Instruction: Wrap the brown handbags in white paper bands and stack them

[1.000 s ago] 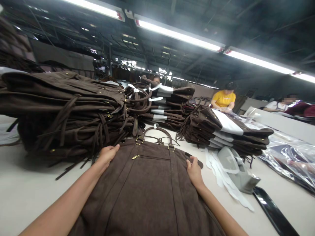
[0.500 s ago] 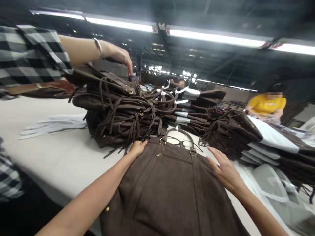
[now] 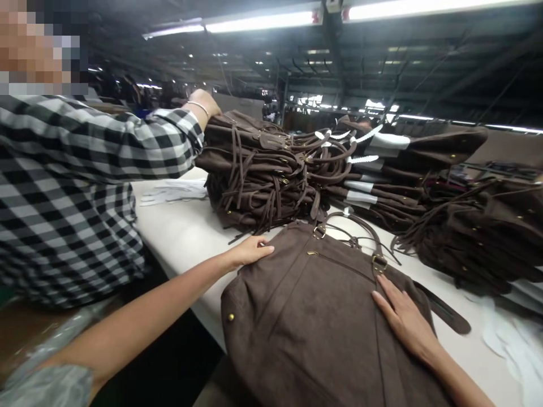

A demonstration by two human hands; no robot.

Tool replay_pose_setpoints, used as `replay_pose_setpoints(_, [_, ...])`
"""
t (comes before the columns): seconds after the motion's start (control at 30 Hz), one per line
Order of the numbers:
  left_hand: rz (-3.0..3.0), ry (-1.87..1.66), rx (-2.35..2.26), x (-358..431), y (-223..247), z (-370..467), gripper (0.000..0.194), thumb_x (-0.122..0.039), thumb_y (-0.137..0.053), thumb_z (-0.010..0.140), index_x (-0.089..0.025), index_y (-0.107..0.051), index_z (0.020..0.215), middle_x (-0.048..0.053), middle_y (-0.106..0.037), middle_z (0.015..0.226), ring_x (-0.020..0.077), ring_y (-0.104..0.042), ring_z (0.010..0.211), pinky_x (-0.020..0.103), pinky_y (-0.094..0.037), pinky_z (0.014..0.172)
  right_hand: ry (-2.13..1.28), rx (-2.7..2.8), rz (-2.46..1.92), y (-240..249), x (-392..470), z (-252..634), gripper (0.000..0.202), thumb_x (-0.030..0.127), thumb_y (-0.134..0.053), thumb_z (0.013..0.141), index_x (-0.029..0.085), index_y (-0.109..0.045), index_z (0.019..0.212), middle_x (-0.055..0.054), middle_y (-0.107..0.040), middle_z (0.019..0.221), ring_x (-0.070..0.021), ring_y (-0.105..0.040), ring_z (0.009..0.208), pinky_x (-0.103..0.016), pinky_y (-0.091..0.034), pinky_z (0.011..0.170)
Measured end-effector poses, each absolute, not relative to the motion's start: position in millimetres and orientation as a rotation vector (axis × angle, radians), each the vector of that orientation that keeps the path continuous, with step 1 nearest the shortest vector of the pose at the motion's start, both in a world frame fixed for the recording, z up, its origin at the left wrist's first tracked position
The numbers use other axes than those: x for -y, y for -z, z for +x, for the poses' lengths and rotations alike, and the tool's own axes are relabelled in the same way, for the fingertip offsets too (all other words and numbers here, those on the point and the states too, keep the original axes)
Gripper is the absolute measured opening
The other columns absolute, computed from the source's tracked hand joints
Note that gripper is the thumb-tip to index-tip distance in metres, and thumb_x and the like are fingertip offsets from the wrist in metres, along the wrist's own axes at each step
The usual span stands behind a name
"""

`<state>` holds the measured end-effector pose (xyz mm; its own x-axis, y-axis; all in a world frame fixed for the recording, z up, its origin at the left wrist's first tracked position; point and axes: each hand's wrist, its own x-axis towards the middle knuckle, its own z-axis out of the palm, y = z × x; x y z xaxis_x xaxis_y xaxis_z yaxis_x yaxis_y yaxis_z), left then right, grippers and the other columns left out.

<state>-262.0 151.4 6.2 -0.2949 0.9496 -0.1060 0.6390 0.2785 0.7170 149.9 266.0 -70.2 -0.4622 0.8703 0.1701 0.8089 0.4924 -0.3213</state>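
Observation:
A large dark brown bag (image 3: pixel 322 305) lies flat in front of me, its two handles (image 3: pixel 365 226) pointing away and a short zipper near its top. My left hand (image 3: pixel 251 250) rests at the bag's upper left edge, thumb and fingers close together, pinching the edge. On the bag's right side, below the handle ring, my right hand (image 3: pixel 401 311) lies flat with its fingers spread. A loose brown strap end (image 3: pixel 445 310) sticks out to the right of the bag.
Stacked brown bags (image 3: pixel 258 169) with tangled straps stand behind, and more piles (image 3: pixel 479 232) at the right. A person in a checked shirt (image 3: pixel 85 164) reaches over the left stack. White gloves (image 3: pixel 173 191) lie on the pale table (image 3: pixel 182 226); white material (image 3: pixel 517 350) is at right.
The view has turned left, showing more of the co-worker. My right hand has moved from the bag's upper right edge onto its front. A strap end now shows at the right.

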Motion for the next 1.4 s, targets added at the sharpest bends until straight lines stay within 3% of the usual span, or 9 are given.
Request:
replay_pose_setpoints(0.17, [1.589,-0.910,-2.262,-97.7,-20.4,-254.2,0.044,-0.051,-0.059,0.077,-0.019,-0.059,0.107,0.009,-0.060,0.109,0.0268,-0.055,0.106,0.037,-0.042,0.093,-0.278,2.405,-1.415,74.5,-266.3,151.2,0.070,0.061,-0.026,0.092,0.017,-0.038,0.146,-0.007,-0.039,0.150,-0.0252,-0.032,0.141,-0.052,-0.022,0.118])
replay_pose_setpoints(0.33, [1.542,-0.538,-2.413,-61.3,-21.0,-248.6,0.032,-0.053,-0.056,0.080,-0.023,-0.058,0.092,0.003,-0.064,0.076,0.0245,-0.062,0.075,0.032,-0.042,0.068,-0.291,2.413,-1.407,75.0,-266.7,152.5,0.073,0.064,-0.025,0.091,0.017,-0.037,0.146,-0.006,-0.039,0.150,-0.0253,-0.031,0.141,-0.051,-0.022,0.119])
replay_pose_setpoints(0.47, [1.227,-1.015,-2.158,-51.0,-1.0,-246.4,0.029,-0.050,-0.060,0.075,-0.021,-0.058,0.081,0.003,-0.067,0.075,0.0212,-0.063,0.074,0.029,-0.043,0.067,-0.290,2.384,-1.363,82.9,-268.4,155.8,0.070,0.061,-0.028,0.091,0.020,-0.036,0.146,-0.006,-0.040,0.149,-0.0260,-0.033,0.140,-0.053,-0.022,0.118])
replay_pose_setpoints(0.67, [0.543,-1.599,-1.556,-33.2,13.8,-227.2,0.049,-0.058,-0.071,0.065,-0.017,-0.064,0.093,0.007,-0.071,0.086,0.0227,-0.067,0.080,0.033,-0.053,0.075,-0.213,2.482,-1.201,95.5,-280.3,171.8,0.061,0.056,-0.029,0.089,0.024,-0.049,0.137,-0.005,-0.046,0.145,-0.0282,-0.041,0.135,-0.055,-0.031,0.114])
replay_pose_setpoints(0.83, [0.979,-1.508,-1.972,-19.6,12.0,-217.0,0.031,-0.053,-0.059,0.079,-0.025,-0.069,0.086,0.003,-0.071,0.085,0.0227,-0.066,0.079,0.031,-0.052,0.071,0.051,2.507,-1.172,30.3,-271.7,116.0,0.054,0.058,-0.037,0.087,0.023,-0.067,0.115,-0.012,-0.064,0.124,-0.0336,-0.059,0.115,-0.055,-0.042,0.105])
replay_pose_setpoints(1.03, [1.523,-1.533,-2.186,-16.6,19.3,-201.8,0.016,-0.036,-0.051,0.090,-0.029,-0.064,0.084,0.004,-0.067,0.083,0.0225,-0.062,0.079,0.035,-0.051,0.072,-0.230,2.835,-0.279,-57.6,-220.3,-45.5,0.043,0.042,-0.053,0.093,0.031,-0.053,0.135,-0.003,-0.046,0.145,-0.0253,-0.036,0.138,-0.049,-0.029,0.115])
replay_pose_setpoints(1.2, [1.537,-1.502,-2.278,-11.2,25.5,-205.3,0.023,-0.040,-0.048,0.093,-0.027,-0.060,0.079,0.004,-0.064,0.077,0.0196,-0.061,0.073,0.031,-0.048,0.066,-0.640,3.013,0.030,-59.4,-218.8,-111.7,0.032,0.053,-0.058,0.089,0.025,-0.071,0.098,-0.002,-0.071,0.092,-0.0199,-0.062,0.101,-0.044,-0.026,0.112])
replay_pose_setpoints(1.3, [1.329,-1.464,-2.346,-13.2,30.7,-217.1,0.041,-0.049,-0.045,0.091,-0.023,-0.051,0.061,0.001,-0.058,0.061,0.0156,-0.056,0.058,0.026,-0.044,0.057,-0.703,3.061,-0.051,-38.5,-227.6,-130.3,0.044,0.060,-0.051,0.090,0.021,-0.070,0.083,0.000,-0.067,0.073,-0.0146,-0.061,0.076,-0.028,-0.042,0.089])
replay_pose_setpoints(1.4, [1.126,-1.409,-2.431,-18.6,38.1,-222.4,0.049,-0.049,-0.036,0.091,-0.020,-0.043,0.052,-0.001,-0.050,0.049,0.0113,-0.049,0.047,0.023,-0.038,0.049,-0.523,3.119,-0.103,-6.4,-230.7,-148.3,0.046,0.060,-0.051,0.090,0.020,-0.067,0.074,0.001,-0.061,0.062,-0.0117,-0.055,0.064,-0.024,-0.039,0.078])
